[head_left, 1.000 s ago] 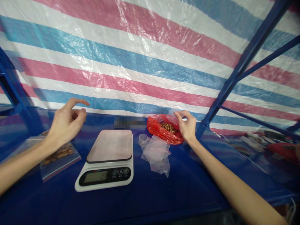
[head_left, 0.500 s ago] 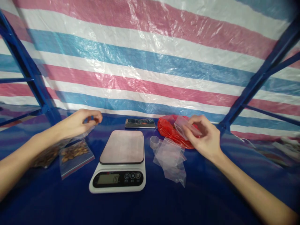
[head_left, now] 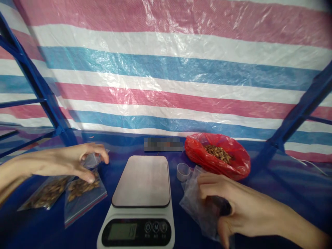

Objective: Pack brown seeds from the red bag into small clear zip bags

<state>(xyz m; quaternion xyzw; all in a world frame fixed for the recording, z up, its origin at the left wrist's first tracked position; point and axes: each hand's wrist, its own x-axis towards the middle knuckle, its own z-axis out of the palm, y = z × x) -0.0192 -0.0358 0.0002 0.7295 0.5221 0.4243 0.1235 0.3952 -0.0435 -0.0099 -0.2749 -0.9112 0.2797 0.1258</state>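
My left hand [head_left: 77, 162] hovers at the left with thumb and fingers apart, over a zip bag of brown seed-like pieces [head_left: 83, 186]. A bit of clear plastic [head_left: 90, 160] shows between its fingers, and I cannot tell whether they touch it. Beside it lies a second filled zip bag [head_left: 48, 193]. My right hand [head_left: 228, 204] reaches over a loose pile of clear zip bags [head_left: 193, 204], fingers spread and curved down, thumb apart. Between the hands stands a white kitchen scale [head_left: 142, 183] with a bare platform and a lit display.
An open red plastic bag [head_left: 241, 159] holding brown pieces [head_left: 218, 154] sits behind my right hand. A small clear cup [head_left: 183, 172] stands right of the scale. A blurred flat object [head_left: 163, 144] lies behind it. Blue frame bars [head_left: 33, 79] and a striped sheet [head_left: 166, 69] enclose the table.
My right hand has come down from the red bag to the clear bags and opened from its pinch on one. The red bag now gapes open. My left hand has spread its fingers.
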